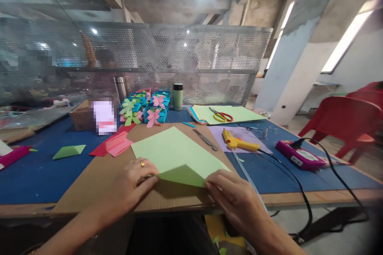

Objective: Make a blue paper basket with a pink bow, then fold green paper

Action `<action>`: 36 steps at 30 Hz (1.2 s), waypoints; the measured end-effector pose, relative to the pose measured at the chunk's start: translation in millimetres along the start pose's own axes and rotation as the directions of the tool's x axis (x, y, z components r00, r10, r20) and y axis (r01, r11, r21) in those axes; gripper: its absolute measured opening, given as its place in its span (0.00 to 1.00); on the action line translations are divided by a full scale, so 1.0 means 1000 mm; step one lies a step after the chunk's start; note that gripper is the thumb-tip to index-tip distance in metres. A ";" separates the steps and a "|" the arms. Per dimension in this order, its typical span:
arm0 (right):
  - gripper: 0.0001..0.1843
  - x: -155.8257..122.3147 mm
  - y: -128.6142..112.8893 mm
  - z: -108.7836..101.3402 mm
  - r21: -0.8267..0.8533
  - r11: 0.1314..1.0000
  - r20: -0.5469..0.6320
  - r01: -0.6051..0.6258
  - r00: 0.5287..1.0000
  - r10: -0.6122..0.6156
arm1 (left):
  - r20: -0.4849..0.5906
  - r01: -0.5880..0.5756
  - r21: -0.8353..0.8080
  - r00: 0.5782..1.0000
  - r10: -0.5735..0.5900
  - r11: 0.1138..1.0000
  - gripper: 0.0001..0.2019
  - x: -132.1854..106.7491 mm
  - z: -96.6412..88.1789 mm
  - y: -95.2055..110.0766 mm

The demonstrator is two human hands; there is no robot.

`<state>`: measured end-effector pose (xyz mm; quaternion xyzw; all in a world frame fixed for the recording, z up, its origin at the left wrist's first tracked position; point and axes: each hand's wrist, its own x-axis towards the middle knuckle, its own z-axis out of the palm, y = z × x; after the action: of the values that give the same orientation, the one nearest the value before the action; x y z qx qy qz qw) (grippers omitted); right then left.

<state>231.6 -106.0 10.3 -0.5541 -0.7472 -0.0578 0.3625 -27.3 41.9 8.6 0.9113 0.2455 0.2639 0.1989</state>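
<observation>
The left hand and right hand are each pinching one end of the green sheet's near edge over the cardboard. They are apparently folding it; the next move is probably calling for pressing a crease. Rightward, a glue gun is lying.

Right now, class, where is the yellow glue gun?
In the head view, the yellow glue gun lies right of centre on the purple sheet, between the grey blade and the magenta box, beyond the right hand.
</observation>
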 end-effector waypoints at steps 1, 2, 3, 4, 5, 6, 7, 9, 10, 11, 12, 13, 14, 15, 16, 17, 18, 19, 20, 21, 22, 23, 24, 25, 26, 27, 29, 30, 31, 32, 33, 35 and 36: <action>0.13 0.002 0.001 0.001 -0.026 0.999 -0.018 -0.041 0.999 0.040 | 0.040 0.061 -0.038 0.997 -0.059 0.997 0.15 0.008 -0.003 -0.002; 0.13 0.006 0.001 0.003 -0.063 0.995 -0.035 -0.081 0.996 0.079 | 0.075 0.128 -0.058 0.989 -0.124 0.990 0.17 0.017 -0.006 -0.003; 0.13 0.009 0.002 0.005 -0.100 0.987 -0.058 -0.122 0.991 0.117 | 0.105 0.193 -0.060 0.977 -0.186 0.979 0.18 0.027 -0.007 -0.004; 0.11 0.013 0.003 0.008 -0.133 0.978 -0.094 -0.162 0.984 0.150 | 0.126 0.245 -0.051 0.963 -0.237 0.968 0.18 0.037 -0.008 -0.004; 0.09 0.016 0.004 0.010 -0.167 0.967 -0.146 -0.191 0.975 0.168 | 0.140 0.283 -0.035 0.951 -0.275 0.959 0.18 0.047 -0.007 -0.005; 0.09 0.018 0.006 0.011 -0.206 0.957 -0.209 -0.205 0.964 0.162 | 0.149 0.304 -0.018 0.943 -0.298 0.953 0.17 0.058 -0.006 -0.006; 0.12 0.019 0.007 0.013 -0.261 0.941 -0.278 -0.213 0.951 0.138 | 0.153 0.308 -0.004 0.940 -0.303 0.951 0.16 0.067 -0.005 -0.008; 0.19 0.017 0.009 0.014 -0.409 0.892 -0.367 -0.191 0.930 0.031 | 0.159 0.299 0.019 0.941 -0.298 0.954 0.16 0.084 -0.002 -0.014; 0.21 0.014 0.009 0.014 -0.474 0.868 -0.356 -0.151 0.934 -0.031 | 0.164 0.296 0.033 0.941 -0.297 0.955 0.16 0.091 0.000 -0.017; 0.22 0.011 0.010 0.014 -0.516 0.851 -0.314 -0.097 0.946 -0.083 | 0.168 0.295 0.049 0.939 -0.299 0.954 0.16 0.097 0.002 -0.020; 0.23 0.007 0.010 0.015 -0.533 0.846 -0.253 -0.030 0.959 -0.126 | 0.168 0.296 0.068 0.938 -0.303 0.953 0.16 0.101 0.004 -0.023; 0.24 0.002 0.011 0.015 -0.527 0.849 -0.188 0.035 0.970 -0.156 | 0.162 0.300 0.089 0.937 -0.311 0.950 0.15 0.105 0.005 -0.025; 0.25 -0.002 0.012 0.016 -0.509 0.857 -0.128 0.084 0.977 -0.172 | 0.153 0.305 0.111 0.935 -0.319 0.946 0.15 0.108 0.007 -0.026; 0.27 -0.006 0.013 0.016 -0.493 0.863 -0.087 0.109 0.981 -0.173 | 0.143 0.310 0.132 0.934 -0.328 0.942 0.14 0.109 0.008 -0.027; 0.29 -0.009 0.014 0.016 -0.482 0.869 -0.060 0.113 0.985 -0.162 | 0.133 0.315 0.151 0.933 -0.335 0.937 0.14 0.111 0.009 -0.028; 0.31 -0.012 0.016 0.017 -0.472 0.875 -0.041 0.109 0.989 -0.145 | 0.126 0.320 0.169 0.931 -0.343 0.932 0.14 0.111 0.010 -0.028; 0.33 -0.014 0.017 0.017 -0.460 0.882 -0.029 0.100 0.991 -0.128 | 0.119 0.325 0.186 0.929 -0.350 0.927 0.14 0.112 0.012 -0.028; 0.34 -0.015 0.019 0.017 -0.447 0.890 -0.021 0.092 0.993 -0.114 | 0.110 0.331 0.202 0.927 -0.357 0.922 0.13 0.112 0.013 -0.029; 0.35 -0.016 0.020 0.017 -0.432 0.897 -0.012 0.091 0.994 -0.107 | 0.101 0.336 0.218 0.926 -0.364 0.916 0.13 0.112 0.014 -0.029; 0.35 -0.016 0.021 0.017 -0.420 0.903 -0.003 0.088 0.995 -0.099 | 0.090 0.341 0.233 0.925 -0.369 0.911 0.13 0.112 0.016 -0.030; 0.35 -0.015 0.021 0.017 -0.411 0.908 -0.001 0.083 0.996 -0.092 | 0.082 0.344 0.245 0.924 -0.373 0.906 0.14 0.112 0.017 -0.030; 0.35 -0.013 0.022 0.017 -0.409 0.909 -0.005 0.078 0.996 -0.088 | 0.075 0.346 0.254 0.924 -0.375 0.903 0.14 0.112 0.018 -0.030; 0.35 -0.010 0.022 0.017 -0.411 0.909 -0.010 0.073 0.996 -0.084 | 0.073 0.347 0.260 0.923 -0.377 0.901 0.15 0.111 0.019 -0.030; 0.35 -0.007 0.022 0.016 -0.415 0.907 -0.014 0.072 0.996 -0.085 | 0.075 0.348 0.262 0.923 -0.378 0.900 0.15 0.110 0.020 -0.030; 0.35 -0.004 0.022 0.016 -0.421 0.904 -0.019 0.071 0.996 -0.087 | 0.079 0.345 0.261 0.923 -0.376 0.901 0.16 0.110 0.020 -0.029; 0.35 -0.001 0.021 0.016 -0.425 0.903 -0.022 0.070 0.996 -0.087 | 0.083 0.341 0.259 0.924 -0.372 0.904 0.17 0.109 0.020 -0.028; 0.36 0.003 0.022 0.016 -0.429 0.901 -0.013 0.058 0.997 -0.070 | 0.094 0.330 0.252 0.927 -0.362 0.910 0.17 0.108 0.020 -0.026; 0.37 0.004 0.023 0.016 -0.431 0.901 -0.007 0.048 0.998 -0.056 | 0.100 0.328 0.251 0.927 -0.362 0.911 0.18 0.107 0.020 -0.024; 0.38 0.004 0.024 0.017 -0.432 0.901 0.000 0.040 0.999 -0.044 | 0.108 0.329 0.250 0.925 -0.364 0.910 0.18 0.107 0.019 -0.023; 0.38 0.002 0.025 0.017 -0.434 0.900 0.010 0.039 0.999 -0.039 | 0.114 0.332 0.251 0.923 -0.369 0.909 0.18 0.107 0.019 -0.022; 0.38 0.000 0.027 0.018 -0.435 0.899 0.024 0.045 0.999 -0.039 | 0.118 0.336 0.256 0.920 -0.375 0.906 0.18 0.108 0.019 -0.022; 0.36 -0.005 0.029 0.020 -0.440 0.896 0.040 0.062 0.998 -0.049 | 0.115 0.341 0.269 0.917 -0.382 0.901 0.18 0.109 0.020 -0.021; 0.36 -0.007 0.030 0.021 -0.446 0.893 0.038 0.069 0.998 -0.058 | 0.110 0.341 0.275 0.918 -0.382 0.899 0.17 0.109 0.020 -0.021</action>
<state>248.5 -90.2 -18.8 -0.5984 -0.7359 -0.2330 0.2147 58.0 114.2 24.1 0.8857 0.4253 0.1144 0.1471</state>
